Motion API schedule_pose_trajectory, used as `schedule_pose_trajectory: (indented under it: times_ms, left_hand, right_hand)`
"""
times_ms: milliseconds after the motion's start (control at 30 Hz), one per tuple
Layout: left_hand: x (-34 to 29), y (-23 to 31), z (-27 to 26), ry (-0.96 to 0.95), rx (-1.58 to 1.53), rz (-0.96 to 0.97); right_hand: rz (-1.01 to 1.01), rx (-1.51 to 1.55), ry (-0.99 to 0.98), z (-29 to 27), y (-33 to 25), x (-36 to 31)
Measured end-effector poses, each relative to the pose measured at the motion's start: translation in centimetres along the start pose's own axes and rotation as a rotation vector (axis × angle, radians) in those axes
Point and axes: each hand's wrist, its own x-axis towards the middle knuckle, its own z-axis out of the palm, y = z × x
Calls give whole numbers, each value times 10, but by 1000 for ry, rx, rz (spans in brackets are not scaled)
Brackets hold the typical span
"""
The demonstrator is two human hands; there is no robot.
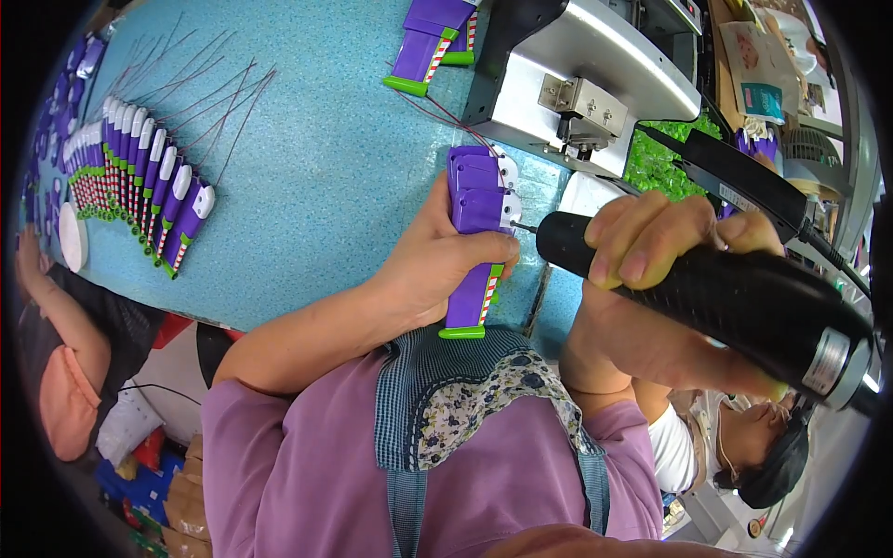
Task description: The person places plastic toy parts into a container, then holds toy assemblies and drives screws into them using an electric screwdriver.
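My left hand point(453, 253) is closed round a purple plastic casing point(477, 206) with white parts, a green end and a red-and-white striped edge. Thin dark red wires trail from its top. In my right hand point(672, 270) is a black electric screwdriver point(744, 312), held level with its bit pointing left. The bit's tip meets the white side of the casing, or sits just short of it; I cannot tell which. A long row of similar purple casings point(158, 181) with wires stands on the blue table point(307, 121) at the left.
More purple casings point(428, 42) lie at the far middle. A grey metal machine point(595, 79) stands beyond my hands, near a green heap of small parts point(660, 158) and a black box with a cable point(744, 181). Co-workers sit at left point(70, 372) and right point(744, 437).
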Motion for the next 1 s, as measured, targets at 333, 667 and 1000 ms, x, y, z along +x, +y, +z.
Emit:
schedule_pose_trajectory:
  times_ms: [333, 667, 1000]
  left_hand:
    - [-6, -1, 4, -50, 226, -42]
    - [-10, 2, 8, -189, 376, -59]
    - [-10, 3, 8, -174, 377, -86]
  right_hand:
    - [-174, -10, -74, -37, 10, 45]
    - [-85, -50, -39, -7, 11, 14]
    - [-56, 29, -63, -10, 17, 11]
